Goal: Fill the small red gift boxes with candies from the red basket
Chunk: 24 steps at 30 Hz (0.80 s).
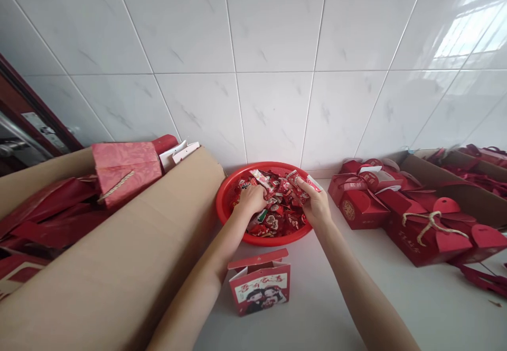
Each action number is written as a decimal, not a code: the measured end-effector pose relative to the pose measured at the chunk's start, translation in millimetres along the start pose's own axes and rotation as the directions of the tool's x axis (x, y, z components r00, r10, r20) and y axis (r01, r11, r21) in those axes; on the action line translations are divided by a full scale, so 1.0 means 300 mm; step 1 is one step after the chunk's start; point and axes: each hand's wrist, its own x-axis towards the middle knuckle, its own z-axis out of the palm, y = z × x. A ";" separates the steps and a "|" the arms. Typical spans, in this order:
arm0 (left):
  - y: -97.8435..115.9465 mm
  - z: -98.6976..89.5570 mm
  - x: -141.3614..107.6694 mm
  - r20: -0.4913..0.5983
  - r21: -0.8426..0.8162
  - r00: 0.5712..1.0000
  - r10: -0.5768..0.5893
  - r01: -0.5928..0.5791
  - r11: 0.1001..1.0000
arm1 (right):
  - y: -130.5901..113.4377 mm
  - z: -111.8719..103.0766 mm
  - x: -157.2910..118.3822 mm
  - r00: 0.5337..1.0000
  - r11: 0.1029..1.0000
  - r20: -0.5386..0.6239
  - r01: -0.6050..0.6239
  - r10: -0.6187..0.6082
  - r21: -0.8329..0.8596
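Observation:
A red plastic basket [220,209] full of wrapped candies [273,221] stands against the tiled wall. My left hand [252,200] reaches into it from the left, fingers curled down among the wrappers; what they grip, if anything, is hidden. Over the basket's right side, my right hand [317,203] is closed, with the thumb pressed on red-and-white wrapped candies [298,184]; how many I cannot tell. In front of the basket, between my forearms, a small red gift box [260,287] with a printed couple stands upright, its top flap raised. Its inside is mostly hidden.
On the left, a large cardboard box [158,240] holds red paper boxes and a pink bag [127,174] with a rope handle. Several red gift boxes [428,229] are grouped on the right, some rope-tied. Behind them is another cardboard box [447,182] with red items.

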 end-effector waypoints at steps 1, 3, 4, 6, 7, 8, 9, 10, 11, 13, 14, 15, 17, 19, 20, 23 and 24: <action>-0.003 -0.004 0.000 -0.001 -0.003 1.000 -0.018 0.018 1.000 | -0.001 0.002 -0.001 1.000 1.000 -0.006 -0.009 0.009 0.001; 0.003 -0.011 -0.003 0.019 0.000 0.999 -0.041 0.041 0.999 | -0.005 0.006 -0.003 1.000 1.000 -0.012 -0.024 0.024 0.004; 0.010 -0.015 -0.005 0.037 0.006 0.998 -0.042 0.042 0.999 | -0.008 0.008 -0.004 1.000 1.000 -0.009 -0.030 0.030 0.003; 0.027 -0.020 -0.011 0.063 0.018 0.998 -0.031 0.030 0.999 | -0.012 0.011 -0.008 0.999 0.999 0.007 -0.043 0.043 0.001; 0.036 -0.021 -0.013 0.070 0.026 0.997 -0.020 0.018 0.999 | -0.014 0.013 -0.009 0.999 0.999 0.016 -0.051 0.051 -0.001; 0.043 -0.020 -0.014 0.075 0.037 0.997 -0.009 0.006 0.999 | -0.015 0.014 -0.010 0.998 0.998 0.023 -0.057 0.057 -0.001; 0.048 -0.017 -0.014 0.082 0.047 0.997 0.001 -0.005 0.999 | -0.015 0.015 -0.011 0.998 0.998 0.029 -0.060 0.060 0.002; 0.051 -0.013 -0.013 0.098 0.052 0.995 0.010 -0.015 0.999 | -0.014 0.015 -0.011 0.998 0.998 0.033 -0.059 0.058 0.008; 0.052 -0.009 -0.011 0.124 0.041 0.992 0.019 -0.025 0.999 | -0.013 0.015 -0.011 0.998 0.998 0.037 -0.053 0.053 0.018; 0.049 -0.002 -0.005 0.188 -0.045 0.982 0.035 -0.027 0.999 | -0.010 0.012 -0.008 0.998 0.998 0.042 -0.038 0.036 0.044; 0.046 0.001 -0.002 0.206 -0.108 0.978 0.042 -0.020 0.994 | -0.008 0.010 -0.007 0.998 0.998 0.046 -0.033 0.030 0.056; 0.044 0.001 0.001 0.206 -0.170 0.977 0.047 -0.012 0.985 | -0.006 0.008 -0.006 0.998 0.997 0.050 -0.029 0.026 0.066; 0.041 -0.003 0.004 0.144 -0.263 0.989 0.042 -0.003 0.965 | -0.006 0.006 -0.005 0.998 0.996 0.059 -0.029 0.024 0.079; 0.044 -0.015 0.002 0.025 -0.316 1.000 0.008 0.001 0.949 | -0.007 0.005 -0.006 0.998 0.996 0.062 -0.037 0.031 0.085; 0.045 -0.022 0.000 -0.035 -0.334 0.999 -0.020 0.007 0.943 | -0.009 0.006 -0.006 0.998 0.995 0.059 -0.041 0.036 0.086; 0.050 -0.043 -0.010 -0.150 -0.369 0.982 -0.111 0.048 0.928 | -0.013 0.008 -0.007 0.997 0.995 0.046 -0.059 0.055 0.085; 0.050 -0.048 -0.013 -0.168 -0.368 0.978 -0.128 0.058 0.928 | -0.014 0.009 -0.006 0.997 0.994 0.042 -0.066 0.062 0.086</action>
